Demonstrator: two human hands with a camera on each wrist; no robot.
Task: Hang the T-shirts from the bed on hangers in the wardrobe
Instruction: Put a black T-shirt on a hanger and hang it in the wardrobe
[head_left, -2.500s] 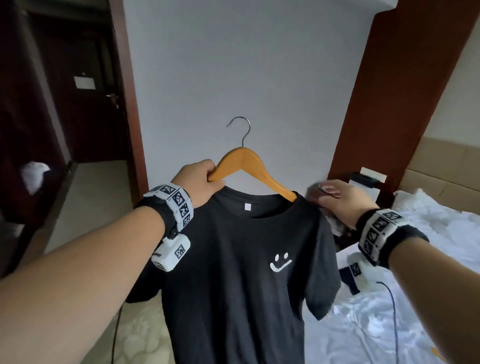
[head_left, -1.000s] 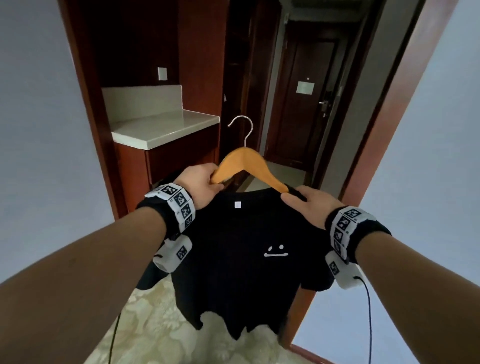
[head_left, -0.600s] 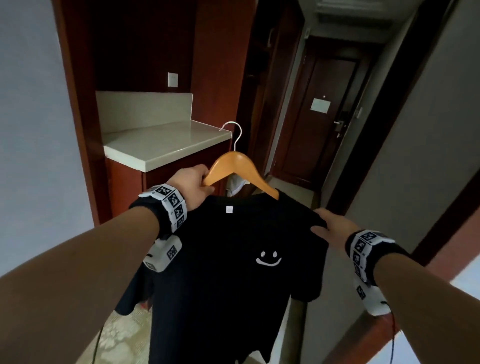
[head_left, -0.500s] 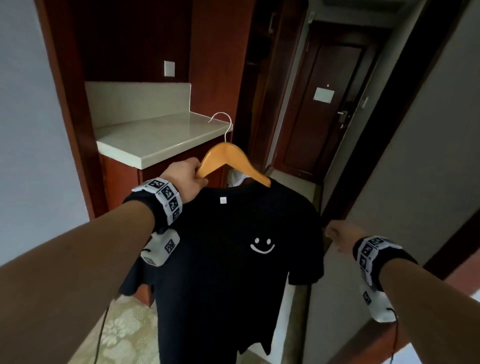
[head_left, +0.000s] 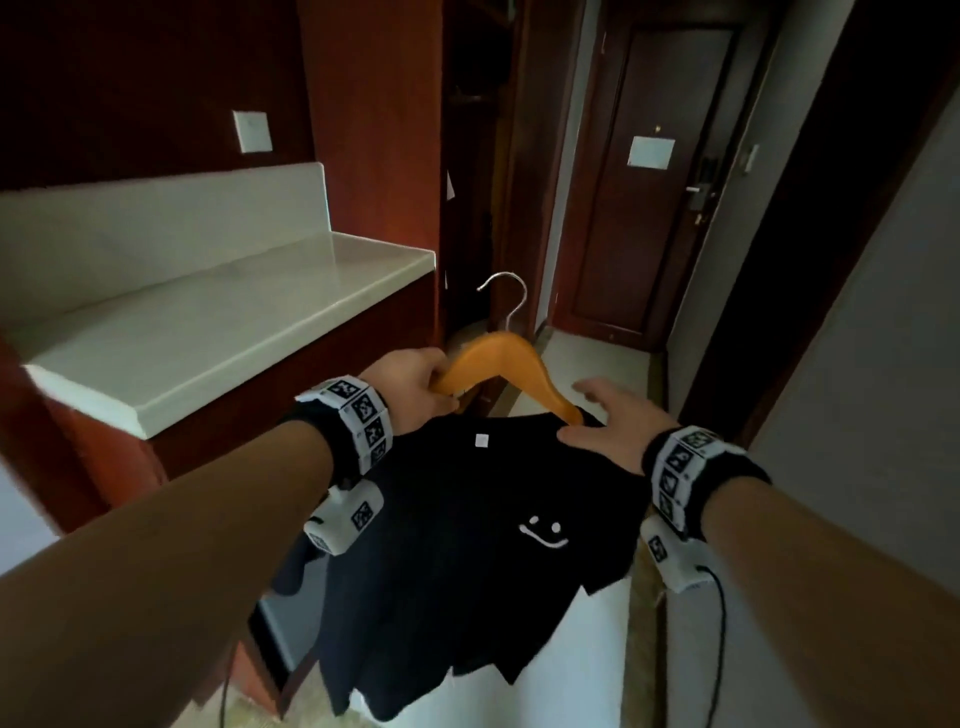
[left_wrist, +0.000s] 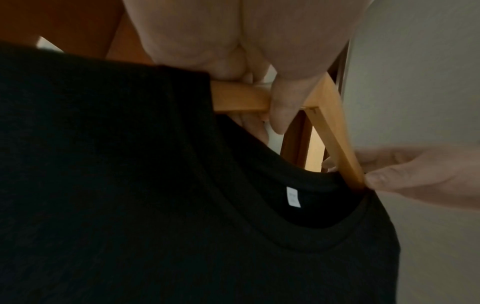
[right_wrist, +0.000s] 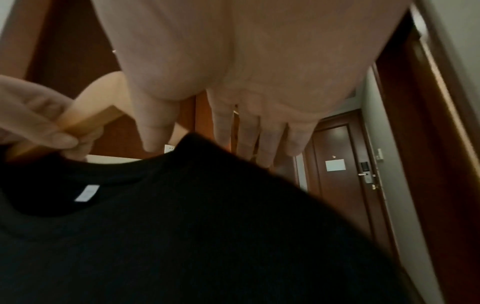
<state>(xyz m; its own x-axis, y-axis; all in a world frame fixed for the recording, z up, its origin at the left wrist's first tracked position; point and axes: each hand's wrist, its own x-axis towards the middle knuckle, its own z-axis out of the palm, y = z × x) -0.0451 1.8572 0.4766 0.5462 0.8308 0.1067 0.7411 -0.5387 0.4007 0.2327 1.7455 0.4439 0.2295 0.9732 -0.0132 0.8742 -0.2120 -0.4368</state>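
A black T-shirt (head_left: 467, 519) with a white smiley hangs on a wooden hanger (head_left: 498, 358) with a metal hook (head_left: 506, 296). My left hand (head_left: 421, 384) grips the hanger's left arm, and in the left wrist view its thumb (left_wrist: 280, 107) lies across the wood of the hanger (left_wrist: 239, 98). My right hand (head_left: 602, 415) rests with straight fingers (right_wrist: 246, 135) on the right shoulder of the T-shirt (right_wrist: 207, 226), where the hanger arm goes into the collar. The dark wardrobe opening (head_left: 467, 171) is just ahead, beyond the hook.
A white counter (head_left: 208, 332) on a red-brown cabinet stands close on my left. A narrow corridor leads to a dark door (head_left: 649, 208) with a white notice. A grey wall (head_left: 857, 415) closes in on the right. Patterned carpet shows below.
My right hand, which had dropped off the shirt, has come back up onto its right shoulder. I have moved closer to the counter and the wardrobe. The left hand's grip is unchanged.
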